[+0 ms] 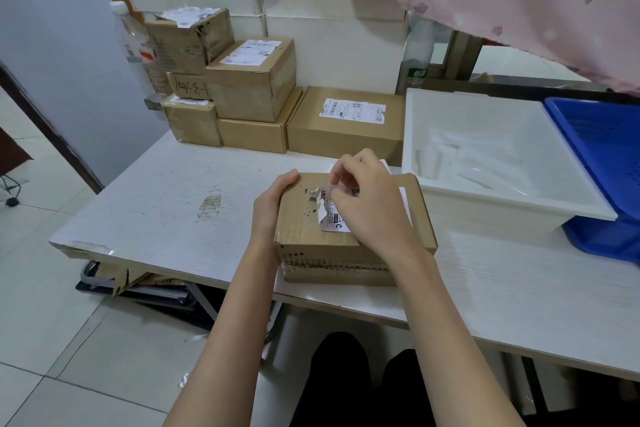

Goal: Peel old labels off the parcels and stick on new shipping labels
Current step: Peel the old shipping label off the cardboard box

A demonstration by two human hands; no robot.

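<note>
Broadly, a white table (156, 204) carries everything: a white tub (485, 114) at the right with a blue basket (602, 135) beside it, stacked parcels (252, 80) along the wall, and one cardboard parcel (311, 243) near the front edge. Its left side is gripped by the left hand (272, 204), fingers closed on the box. Over its top, the right hand (367, 198) pinches the torn old label (329, 215), partly lifted

Head camera looks forward and down, close over the white table (166, 204).
</note>
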